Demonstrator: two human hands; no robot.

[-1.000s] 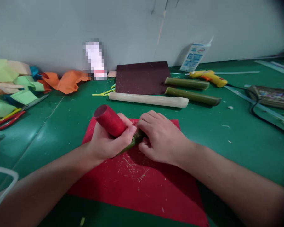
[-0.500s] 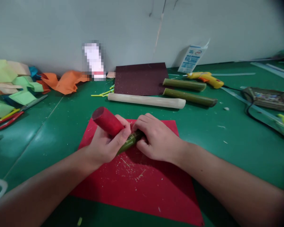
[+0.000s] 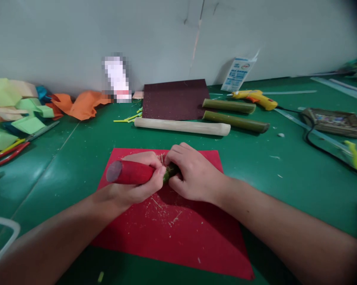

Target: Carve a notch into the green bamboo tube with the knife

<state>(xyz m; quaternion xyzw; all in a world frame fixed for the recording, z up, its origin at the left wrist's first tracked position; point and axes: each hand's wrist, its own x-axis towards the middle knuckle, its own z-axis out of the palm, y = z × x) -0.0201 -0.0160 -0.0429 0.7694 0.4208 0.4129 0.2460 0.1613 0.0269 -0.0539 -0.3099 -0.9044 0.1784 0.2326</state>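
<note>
My left hand (image 3: 137,184) is closed round a red-handled tool (image 3: 128,173) whose handle lies almost level, pointing left. My right hand (image 3: 193,172) is closed on a short green bamboo piece (image 3: 170,171), only a little of which shows between the two hands. Both hands rest over a red mat (image 3: 178,225) strewn with pale shavings. The tool's working end is hidden by my fingers.
Behind the mat lie a pale wooden stick (image 3: 183,126), two green bamboo lengths (image 3: 234,120), a dark sheet of sandpaper (image 3: 175,99) and a yellow glue gun (image 3: 254,98). Folded coloured paper (image 3: 15,114) and red-handled scissors (image 3: 9,152) sit at the left. A cable and tray (image 3: 329,118) are at the right.
My left hand has tipped the red handle down from a raised slant to nearly level. The right hand has stayed on the bamboo piece.
</note>
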